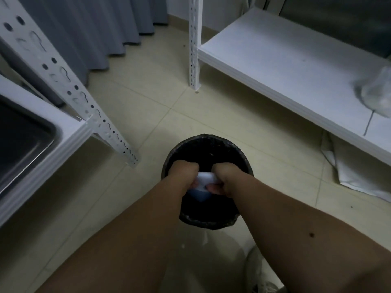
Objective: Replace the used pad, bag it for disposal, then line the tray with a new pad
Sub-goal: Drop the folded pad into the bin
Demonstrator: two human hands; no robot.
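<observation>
A round bin (191, 142) lined with a black bag stands on the tiled floor in front of me. Both my hands are inside its mouth. My left hand (184, 171) and my right hand (227, 175) grip a folded white and pale blue pad (202, 182) between them, fingers curled round it. The pad's lower end hangs down into the black bag. A metal tray (25, 142) sits on the shelf at the left edge, its inside dark.
White slotted shelf posts (194, 43) stand left and centre. A low white shelf (285, 66) runs along the right with a clear plastic bag (376, 96) on it. A white sheet (357, 172) lies on the floor beneath. Grey curtains (88, 28) hang behind. A white shoe (260, 271) shows at the bottom.
</observation>
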